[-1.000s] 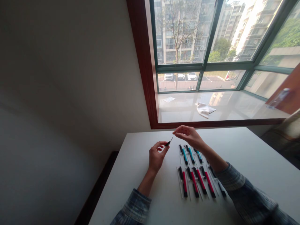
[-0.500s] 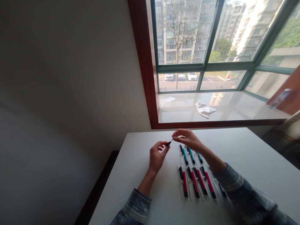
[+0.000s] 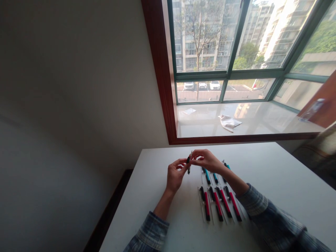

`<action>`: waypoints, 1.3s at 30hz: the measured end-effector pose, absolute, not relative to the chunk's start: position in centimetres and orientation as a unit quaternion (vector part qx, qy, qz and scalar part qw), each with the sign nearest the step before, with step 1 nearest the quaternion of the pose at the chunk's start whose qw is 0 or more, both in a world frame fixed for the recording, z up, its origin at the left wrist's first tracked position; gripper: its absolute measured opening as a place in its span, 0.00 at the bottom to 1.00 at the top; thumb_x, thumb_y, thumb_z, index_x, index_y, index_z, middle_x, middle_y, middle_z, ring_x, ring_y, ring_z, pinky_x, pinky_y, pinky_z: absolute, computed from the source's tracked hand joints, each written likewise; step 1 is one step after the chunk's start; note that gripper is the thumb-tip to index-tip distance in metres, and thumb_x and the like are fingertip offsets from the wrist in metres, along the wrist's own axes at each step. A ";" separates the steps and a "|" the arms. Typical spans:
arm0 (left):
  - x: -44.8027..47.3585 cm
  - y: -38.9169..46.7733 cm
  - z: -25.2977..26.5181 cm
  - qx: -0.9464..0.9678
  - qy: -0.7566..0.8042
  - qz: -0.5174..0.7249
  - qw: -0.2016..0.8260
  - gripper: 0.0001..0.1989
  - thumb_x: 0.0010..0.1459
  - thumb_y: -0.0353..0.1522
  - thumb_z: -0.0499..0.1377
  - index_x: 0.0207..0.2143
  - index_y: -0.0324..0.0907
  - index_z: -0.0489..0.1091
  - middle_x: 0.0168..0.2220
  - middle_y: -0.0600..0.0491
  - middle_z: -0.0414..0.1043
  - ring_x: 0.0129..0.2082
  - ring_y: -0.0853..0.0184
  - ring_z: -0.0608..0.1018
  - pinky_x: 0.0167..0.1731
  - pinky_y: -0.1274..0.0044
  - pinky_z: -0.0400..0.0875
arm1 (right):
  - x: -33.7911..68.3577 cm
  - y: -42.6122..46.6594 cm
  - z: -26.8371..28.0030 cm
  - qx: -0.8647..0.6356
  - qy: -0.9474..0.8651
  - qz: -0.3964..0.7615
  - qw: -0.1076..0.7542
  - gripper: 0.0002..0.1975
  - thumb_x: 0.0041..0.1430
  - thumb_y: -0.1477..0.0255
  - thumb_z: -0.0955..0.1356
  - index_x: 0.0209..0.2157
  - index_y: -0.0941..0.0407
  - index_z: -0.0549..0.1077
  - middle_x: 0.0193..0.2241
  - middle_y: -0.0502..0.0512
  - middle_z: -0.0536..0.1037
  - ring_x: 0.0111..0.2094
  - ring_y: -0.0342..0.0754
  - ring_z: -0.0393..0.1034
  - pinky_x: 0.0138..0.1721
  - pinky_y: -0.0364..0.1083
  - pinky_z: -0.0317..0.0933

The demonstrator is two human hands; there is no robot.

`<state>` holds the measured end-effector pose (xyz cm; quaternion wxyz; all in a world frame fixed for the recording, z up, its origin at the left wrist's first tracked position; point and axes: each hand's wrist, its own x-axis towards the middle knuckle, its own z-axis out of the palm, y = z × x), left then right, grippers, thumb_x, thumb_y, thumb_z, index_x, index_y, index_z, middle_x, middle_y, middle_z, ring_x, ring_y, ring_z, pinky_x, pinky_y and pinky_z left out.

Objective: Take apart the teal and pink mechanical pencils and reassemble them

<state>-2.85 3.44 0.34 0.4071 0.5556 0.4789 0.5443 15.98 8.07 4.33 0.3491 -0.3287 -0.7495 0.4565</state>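
A slim pen part (image 3: pixel 188 160) is raised above the surface (image 3: pixel 147 196), between the fingertips of the two hands. It looks dark through the middle, with a thin, paler end poking up and a narrow piece reaching down past the left thumb; finer detail is too small to tell. The left hand (image 3: pixel 175 177) pinches it between thumb and fingers. The right hand (image 3: pixel 208 161) has thumb and forefinger closed on it from the other side. Just below the right hand lie blue barrels (image 3: pixel 207 175), partly hidden by that arm. Farther below it, red barrels (image 3: pixel 207 205) with black ends sit in a row among thin white rods (image 3: pixel 201 206). Beyond the right hand, a crumpled white cloth (image 3: pixel 230 122) rests on the windowsill (image 3: pixel 257 122).
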 end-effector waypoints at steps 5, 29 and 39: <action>-2.8 3.4 0.4 0.557 0.485 0.540 0.404 0.17 0.53 0.43 0.70 0.42 0.43 0.82 0.39 0.47 0.82 0.35 0.62 0.78 0.36 0.72 0.73 | 16.1 8.0 4.5 -0.338 -0.755 0.450 0.338 0.20 0.57 0.55 0.74 0.43 0.54 0.79 0.43 0.56 0.81 0.43 0.52 0.75 0.40 0.48 0.69; -3.4 3.2 -0.1 0.578 0.554 0.536 0.268 0.08 0.59 0.36 0.63 0.40 0.46 0.79 0.39 0.51 0.80 0.38 0.62 0.76 0.40 0.71 0.68 | 18.7 8.6 6.1 -0.364 -0.795 0.289 0.390 0.13 0.64 0.65 0.69 0.48 0.53 0.77 0.39 0.55 0.80 0.40 0.50 0.75 0.44 0.52 0.72; -3.4 3.2 0.1 0.586 0.559 0.531 0.248 0.07 0.59 0.35 0.62 0.39 0.46 0.79 0.39 0.52 0.80 0.38 0.63 0.76 0.41 0.71 0.69 | 19.0 8.8 6.2 -0.337 -0.796 0.292 0.410 0.08 0.61 0.69 0.71 0.42 0.53 0.79 0.40 0.56 0.81 0.40 0.50 0.76 0.41 0.51 0.73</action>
